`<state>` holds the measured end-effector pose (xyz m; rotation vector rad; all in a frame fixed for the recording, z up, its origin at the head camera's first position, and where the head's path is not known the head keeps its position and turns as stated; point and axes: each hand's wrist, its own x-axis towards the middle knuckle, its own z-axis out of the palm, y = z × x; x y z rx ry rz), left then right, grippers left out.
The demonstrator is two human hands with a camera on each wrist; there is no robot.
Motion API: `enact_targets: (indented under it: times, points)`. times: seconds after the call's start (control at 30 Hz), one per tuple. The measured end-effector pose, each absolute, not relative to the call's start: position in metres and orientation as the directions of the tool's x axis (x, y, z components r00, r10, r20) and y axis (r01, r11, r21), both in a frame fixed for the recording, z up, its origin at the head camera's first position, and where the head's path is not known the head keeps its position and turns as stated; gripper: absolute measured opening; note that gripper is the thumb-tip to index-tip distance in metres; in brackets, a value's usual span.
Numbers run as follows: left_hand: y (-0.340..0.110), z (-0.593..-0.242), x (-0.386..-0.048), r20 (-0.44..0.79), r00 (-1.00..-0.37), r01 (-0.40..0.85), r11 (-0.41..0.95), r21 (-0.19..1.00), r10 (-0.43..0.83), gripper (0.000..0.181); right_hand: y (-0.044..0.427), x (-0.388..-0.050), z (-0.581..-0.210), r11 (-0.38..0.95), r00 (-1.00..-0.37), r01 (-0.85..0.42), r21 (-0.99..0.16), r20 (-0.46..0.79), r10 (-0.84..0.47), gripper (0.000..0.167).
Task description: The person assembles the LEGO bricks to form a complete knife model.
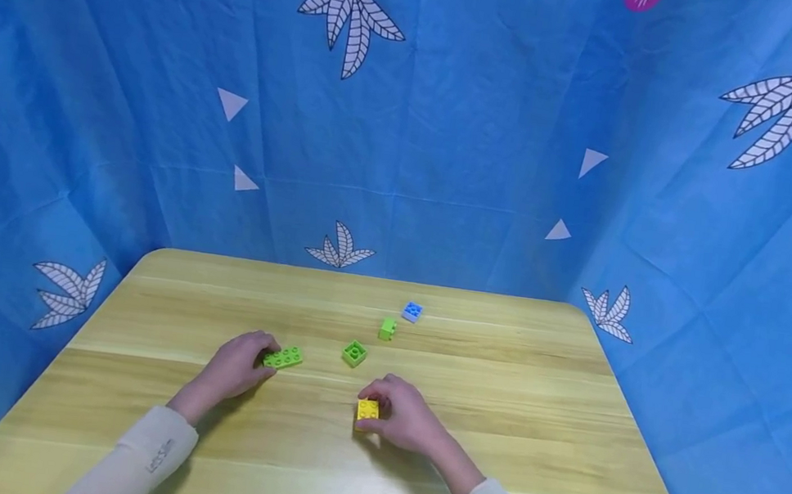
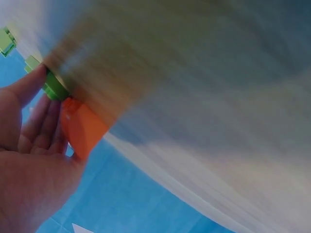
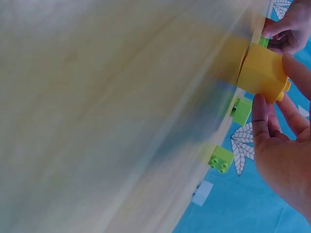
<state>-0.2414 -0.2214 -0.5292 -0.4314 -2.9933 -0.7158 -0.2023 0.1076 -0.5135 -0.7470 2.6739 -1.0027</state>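
Observation:
My left hand (image 1: 233,367) (image 2: 39,165) grips a long green brick (image 1: 284,357) (image 2: 56,89) by its near end, low at the tabletop. Beside that brick, in the left wrist view, an orange brick (image 2: 83,127) lies against the fingers; the hand hides it in the head view. With thumb and fingers on opposite sides, my right hand (image 1: 410,420) (image 3: 282,155) pinches a yellow brick (image 1: 367,412) (image 3: 262,71), its studs facing up, right of the left hand and nearer the front.
Behind the hands on the wooden table (image 1: 501,359) are a hollow-side-up green brick (image 1: 354,354) (image 3: 241,111), a green brick on its side (image 1: 387,329) (image 3: 221,158) and a blue brick (image 1: 413,312) (image 3: 202,192). Blue cloth (image 1: 453,147) hangs at the back and sides.

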Motion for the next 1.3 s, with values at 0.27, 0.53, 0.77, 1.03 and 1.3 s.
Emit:
enact_targets:
  times: [0.27,0.53,0.77,1.03,1.3]
  points:
    - [-0.2211,-0.5313,-0.2411,0.106,-0.959,0.283,0.861,0.422,0.263,0.031,0.1079,-0.2022,-0.5140,0.636,-0.854,-0.397,-0.662,0.012,-0.521,0.034]
    - [-0.2207,-0.5308,-0.2421,0.090,-0.958,0.284,0.867,0.409,0.271,0.030,0.1085,-0.2014,-0.5154,0.637,-0.852,-0.396,-0.661,0.006,-0.523,0.032]
    - [-0.2211,-0.5308,-0.2448,0.116,-0.952,0.305,0.870,0.388,0.282,0.030,0.1088,-0.2041,-0.5152,0.629,-0.845,-0.404,-0.664,0.009,-0.534,0.032]
    - [-0.2210,-0.5313,-0.2447,0.125,-0.952,0.307,0.868,0.390,0.281,0.028,0.1084,-0.2037,-0.5174,0.638,-0.849,-0.393,-0.662,-0.006,-0.529,0.040]
    - [-0.2211,-0.5273,-0.2448,0.126,-0.950,0.312,0.861,0.402,0.286,0.029,0.1070,-0.2056,-0.5135,0.635,-0.846,-0.411,-0.654,0.013,-0.534,0.045]
